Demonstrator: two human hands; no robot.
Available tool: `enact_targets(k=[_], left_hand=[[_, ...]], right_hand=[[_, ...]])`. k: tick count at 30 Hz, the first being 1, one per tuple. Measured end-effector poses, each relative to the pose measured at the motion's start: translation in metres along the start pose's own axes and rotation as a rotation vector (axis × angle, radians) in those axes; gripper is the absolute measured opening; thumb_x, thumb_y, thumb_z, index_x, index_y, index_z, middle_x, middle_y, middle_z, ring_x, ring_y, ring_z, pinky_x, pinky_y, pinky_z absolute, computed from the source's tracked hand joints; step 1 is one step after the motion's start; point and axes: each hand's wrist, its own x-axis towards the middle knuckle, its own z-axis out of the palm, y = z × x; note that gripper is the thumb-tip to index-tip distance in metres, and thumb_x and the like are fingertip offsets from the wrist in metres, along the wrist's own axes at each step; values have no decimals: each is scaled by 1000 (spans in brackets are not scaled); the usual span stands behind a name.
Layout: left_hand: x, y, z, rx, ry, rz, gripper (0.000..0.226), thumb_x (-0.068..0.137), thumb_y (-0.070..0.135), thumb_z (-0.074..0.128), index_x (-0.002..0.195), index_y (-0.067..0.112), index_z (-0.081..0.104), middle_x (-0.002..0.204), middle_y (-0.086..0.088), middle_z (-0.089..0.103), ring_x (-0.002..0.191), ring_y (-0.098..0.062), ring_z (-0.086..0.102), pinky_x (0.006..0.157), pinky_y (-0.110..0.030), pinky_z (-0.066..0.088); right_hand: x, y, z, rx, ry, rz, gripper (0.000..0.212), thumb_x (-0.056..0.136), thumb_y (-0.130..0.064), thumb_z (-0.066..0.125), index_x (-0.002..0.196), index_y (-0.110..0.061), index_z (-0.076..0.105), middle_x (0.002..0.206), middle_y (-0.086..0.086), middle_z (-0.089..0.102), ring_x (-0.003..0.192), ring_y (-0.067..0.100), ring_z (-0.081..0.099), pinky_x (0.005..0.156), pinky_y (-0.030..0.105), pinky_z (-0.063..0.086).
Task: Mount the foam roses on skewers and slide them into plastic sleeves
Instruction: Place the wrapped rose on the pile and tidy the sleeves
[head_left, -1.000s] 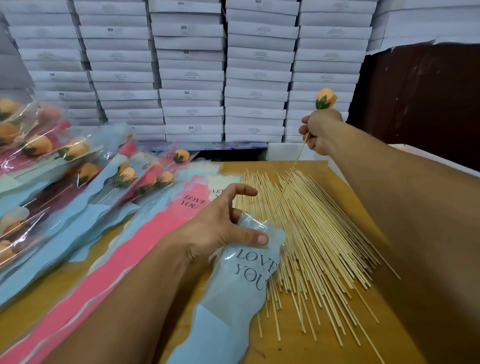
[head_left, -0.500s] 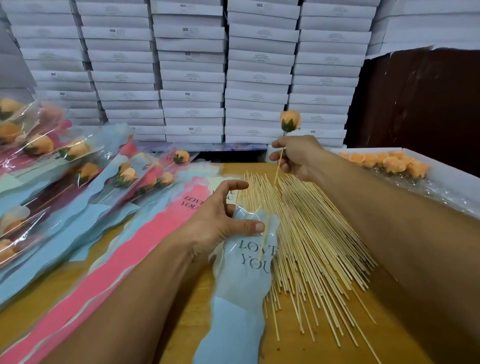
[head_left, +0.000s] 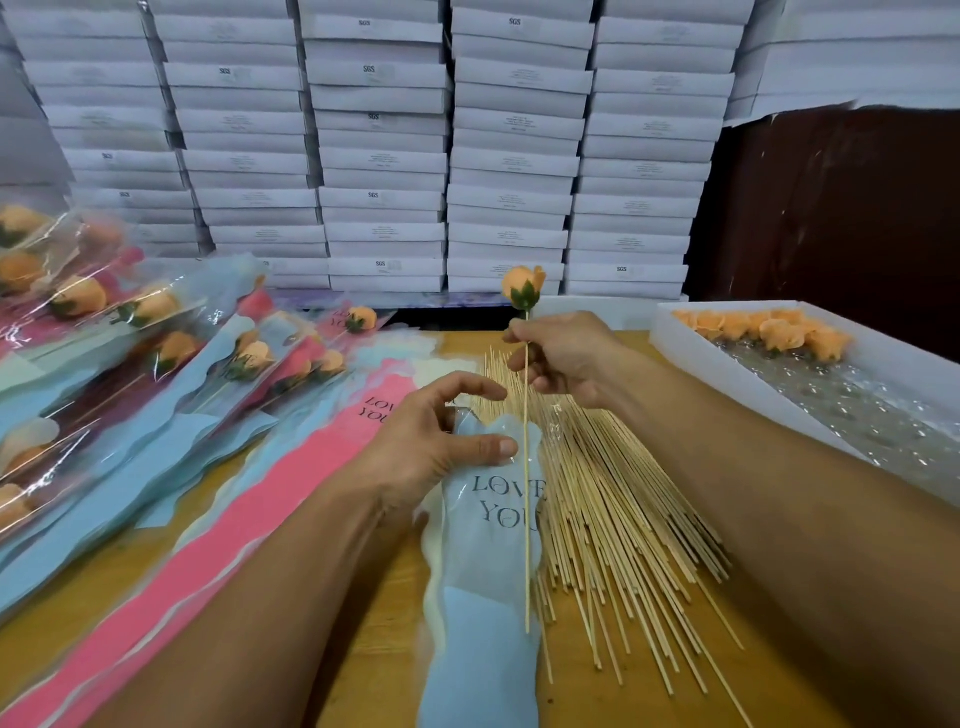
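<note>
My right hand (head_left: 563, 358) pinches a thin wooden skewer (head_left: 527, 519) just below the orange foam rose (head_left: 522, 287) mounted on its top. The skewer runs down into a light-blue plastic sleeve (head_left: 483, 597) printed "LOVE YOU", which lies on the wooden table. My left hand (head_left: 431, 441) holds the sleeve's mouth, thumb pressing on the plastic and fingers curled over the opening. A spread of bare skewers (head_left: 613, 499) lies under and to the right of the sleeve.
Finished sleeved roses (head_left: 145, 322) are piled at the left. Empty pink and blue sleeves (head_left: 291, 483) lie beside my left arm. A white tray (head_left: 691, 353) at the right holds loose orange foam roses (head_left: 769, 330). Stacked white boxes (head_left: 384, 145) fill the back.
My right hand has come down and leftward with the rose, and the skewer has slid from the sleeve's mouth deep into the sleeve. My left hand kept its hold on the sleeve's opening.
</note>
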Motion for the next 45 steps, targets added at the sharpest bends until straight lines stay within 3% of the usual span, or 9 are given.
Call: enact_targets(k=[2,8,13,17,21,28,36,41,45], left_hand=[[-2,4,1,-20,-35,-38,50,59,11,94,101,25,69,85,-19,63,76,-34,66,74,-48,60],[-6,10,2,-30,-214,-94,56,62,8,90,105,20,57,99,-22,59,82,-39,63,70,-44,59],[-8,9,3,47,-169,-100,41,59,7,91,80,20,58,83,-16,60,72,-30,65,62,-36,57],[-10,10,4,156,-220,-80,32,60,5,91,69,19,63,91,-18,64,87,-33,65,77,-44,61],[-13,16,2,154,-297,-133,33,74,-7,78,100,13,76,114,-15,70,95,-32,69,76,-38,61],[-14,15,4,144,-251,-105,13,71,-1,67,82,1,75,118,-9,72,117,-13,64,98,-35,48],[-7,11,2,162,-134,-48,22,61,3,57,63,12,77,122,-5,68,120,-19,61,103,-51,48],[-6,9,3,134,-149,-61,19,63,6,56,60,10,74,121,-10,69,100,-22,69,71,-25,53],[-5,6,1,149,-131,-71,31,64,13,61,78,-12,72,117,-11,70,90,-24,69,77,-35,51]], right_hand=[[8,-6,-8,-15,57,0,19,100,-20,62,103,-3,69,56,4,69,39,10,52,38,21,44],[36,-38,-33,-2,261,-44,15,101,-16,60,98,-2,67,66,9,66,34,10,49,37,18,42],[50,-58,-47,13,335,-68,16,101,-15,58,91,-5,63,68,9,67,35,11,49,37,18,43],[55,-60,-47,51,391,-67,15,101,-15,58,95,-3,64,69,11,67,36,13,49,37,18,43],[56,-62,-46,70,429,-73,12,101,-12,57,100,-2,63,70,13,67,42,16,50,37,17,43],[55,-58,-52,56,488,-65,12,100,-9,55,104,-2,63,70,13,67,41,15,47,39,18,41],[53,-53,-47,79,437,-53,10,100,-10,56,96,-5,64,69,11,65,37,14,45,39,18,39],[52,-49,-51,90,452,-62,12,101,-12,57,96,-5,64,71,10,65,45,15,47,41,19,40],[48,-42,-53,79,453,-48,11,101,-13,58,95,-5,64,70,10,65,42,13,47,40,18,41]])
